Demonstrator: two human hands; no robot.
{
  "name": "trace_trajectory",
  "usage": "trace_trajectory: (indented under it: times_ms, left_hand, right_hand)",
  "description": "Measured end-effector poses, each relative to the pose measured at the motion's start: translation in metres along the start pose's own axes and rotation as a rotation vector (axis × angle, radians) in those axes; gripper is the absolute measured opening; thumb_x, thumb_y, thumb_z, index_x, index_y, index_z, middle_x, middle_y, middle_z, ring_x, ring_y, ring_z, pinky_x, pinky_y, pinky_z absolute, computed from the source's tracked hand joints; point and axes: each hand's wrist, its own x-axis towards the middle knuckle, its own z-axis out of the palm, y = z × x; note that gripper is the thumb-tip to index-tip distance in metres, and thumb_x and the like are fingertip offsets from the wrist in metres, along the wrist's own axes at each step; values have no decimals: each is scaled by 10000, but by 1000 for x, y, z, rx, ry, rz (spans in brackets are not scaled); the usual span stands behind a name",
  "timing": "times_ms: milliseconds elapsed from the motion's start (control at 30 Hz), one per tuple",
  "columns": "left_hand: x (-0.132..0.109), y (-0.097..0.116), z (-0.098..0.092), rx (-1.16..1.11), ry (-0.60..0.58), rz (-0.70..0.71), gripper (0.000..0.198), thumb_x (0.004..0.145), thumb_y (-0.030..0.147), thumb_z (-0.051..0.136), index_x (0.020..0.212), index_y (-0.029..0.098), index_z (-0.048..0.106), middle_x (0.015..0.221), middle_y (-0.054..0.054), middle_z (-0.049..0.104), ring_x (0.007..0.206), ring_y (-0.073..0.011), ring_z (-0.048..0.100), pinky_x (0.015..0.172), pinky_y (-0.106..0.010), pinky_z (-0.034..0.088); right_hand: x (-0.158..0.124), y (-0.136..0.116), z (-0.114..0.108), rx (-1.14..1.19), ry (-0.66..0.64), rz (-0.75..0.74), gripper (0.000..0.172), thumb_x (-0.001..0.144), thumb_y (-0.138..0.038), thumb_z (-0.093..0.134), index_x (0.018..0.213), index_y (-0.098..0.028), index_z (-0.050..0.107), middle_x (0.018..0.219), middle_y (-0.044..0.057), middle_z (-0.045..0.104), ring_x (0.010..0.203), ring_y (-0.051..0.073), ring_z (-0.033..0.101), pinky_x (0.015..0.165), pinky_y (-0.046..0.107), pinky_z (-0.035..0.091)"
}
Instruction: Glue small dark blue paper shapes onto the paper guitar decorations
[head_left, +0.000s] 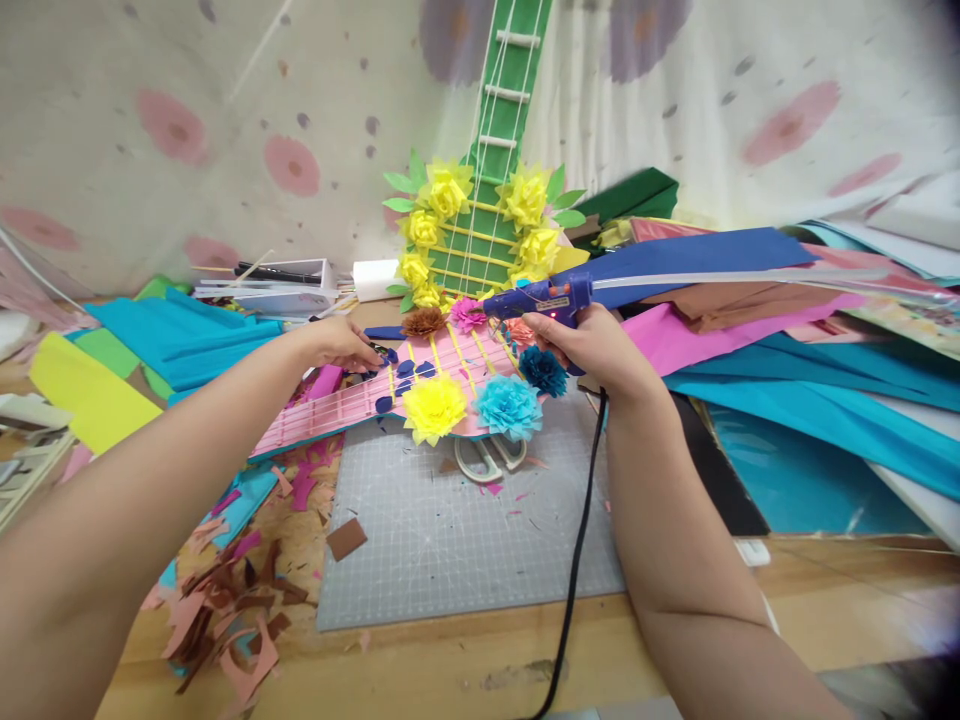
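Observation:
My right hand (581,340) is wrapped round a blue hot glue gun (551,297), with a long clear glue stick (720,280) running out of its back. Its nozzle points left, over a magenta paper flower (468,314) on a pink paper guitar (450,360). At the guitar's left side, my left hand (345,345) has its fingers pinched at a small dark blue paper petal (388,355). More dark blue petals (405,369) lie on the guitar. A yellow flower (435,408), a light blue flower (510,407) and a teal one (543,370) sit along its near edge.
A green guitar (480,235) with yellow flowers leans upright behind. Under the pink one are a grey cutting mat (465,540) and white-handled scissors (480,465). Paper scraps (225,610) lie left, folded sheets (810,370) right. The black cord (581,540) crosses the mat.

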Motion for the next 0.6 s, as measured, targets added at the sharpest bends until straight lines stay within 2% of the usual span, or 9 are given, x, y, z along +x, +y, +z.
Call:
trace_trajectory:
  times_ms: [100,267,400,600]
  left_hand:
    - [5,0,-1,22,-53,-20,374,369,-53,818,647,154,678,600,-94,696,484,-164,637,402,-195,482]
    - [11,1,-1,17,-68,-51,382,372,-50,805,661,169,686,606,-84,704,486,-169,638,403,-203,476]
    - [15,2,-1,103,-119,-26,258,451,2,806,635,128,676,583,-100,693,482,-137,615,435,-187,468]
    - [17,1,-6,151,-206,-12,193,565,117,807,700,121,669,670,-67,726,718,-162,679,618,-211,502]
  right_hand:
    - [0,0,-1,-13,3,11,463,738,-620,639,604,-199,500,506,2,485,448,109,415,451,282,339]
    - [-2,-3,-1,-12,5,-1,456,748,-599,644,593,-203,478,495,-7,467,441,104,403,450,282,334]
    - [-2,-5,-1,-22,20,24,450,754,-580,648,589,-202,470,481,-11,454,445,103,402,441,275,316]
    - [-1,-3,-1,-15,34,22,471,732,-609,654,594,-196,474,487,-11,466,450,98,400,425,261,304]
